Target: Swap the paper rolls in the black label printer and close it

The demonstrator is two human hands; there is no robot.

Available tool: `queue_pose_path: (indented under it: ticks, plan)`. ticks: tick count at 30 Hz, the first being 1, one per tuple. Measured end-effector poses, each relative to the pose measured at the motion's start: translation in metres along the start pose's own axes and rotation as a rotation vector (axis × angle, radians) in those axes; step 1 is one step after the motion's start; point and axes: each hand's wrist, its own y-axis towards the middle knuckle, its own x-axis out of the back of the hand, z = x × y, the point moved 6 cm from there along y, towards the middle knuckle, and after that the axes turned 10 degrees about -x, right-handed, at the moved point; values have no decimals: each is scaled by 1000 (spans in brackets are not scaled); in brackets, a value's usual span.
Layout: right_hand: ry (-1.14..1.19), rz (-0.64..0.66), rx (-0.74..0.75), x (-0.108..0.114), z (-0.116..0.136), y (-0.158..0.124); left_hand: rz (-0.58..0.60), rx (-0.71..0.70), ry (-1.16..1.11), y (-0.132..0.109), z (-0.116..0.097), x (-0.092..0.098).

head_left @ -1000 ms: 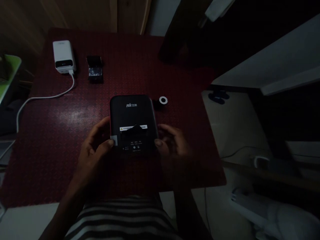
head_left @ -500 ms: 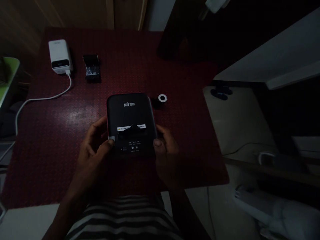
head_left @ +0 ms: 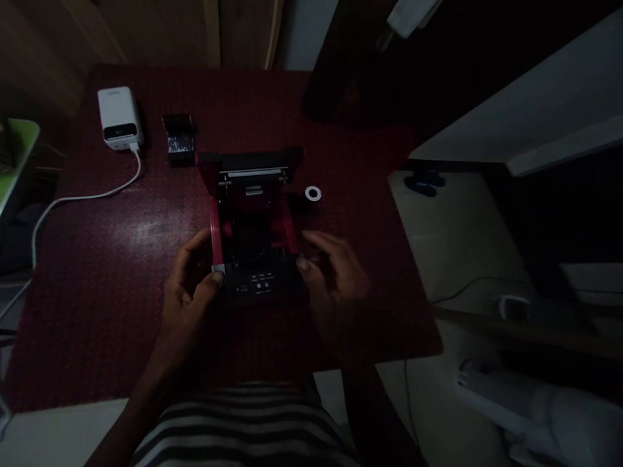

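A black and red label printer (head_left: 257, 285) lies on the table with its lid (head_left: 253, 159) raised, and the dark inner bay (head_left: 250, 230) shows. My left hand (head_left: 192, 279) grips its front left corner, thumb on a grey latch, fingers along the side. At the front right corner my right hand (head_left: 335, 272) is loose, its fingers apart; the thumb is at the edge, and whether it touches I cannot tell. A small white-faced roll (head_left: 313, 194) stands just right of the printer.
A white power bank (head_left: 119, 117) with a white cable (head_left: 92, 196) stands at the back left of the red table (head_left: 121, 292). Beside it lies a small black open packet (head_left: 180, 139). Dark furniture rises behind the table's right side; slippers (head_left: 423, 183) are on the floor.
The printer's lid has swung up and back, uncovering the inside. My right hand has shifted slightly right with its fingers spreading. My left hand stays on the left corner.
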Motion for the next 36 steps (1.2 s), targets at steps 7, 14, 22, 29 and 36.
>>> queue_pose_path:
  ticks: [7,14,22,29,36]
  plan:
    - [-439,522,329,-56,56,59,65,-214,19,2,10,3]
    - [-782,850,258,-93,67,72,99,-165,88,0,17,7]
    - [-744,721,282,-80,72,73,101,-154,40,-1,18,6]
    - [-308,300,348,-8,82,55,86,-136,40,-1,20,7]
    - [120,-70,-191,77,-13,33,60,-121,55,1,12,5]
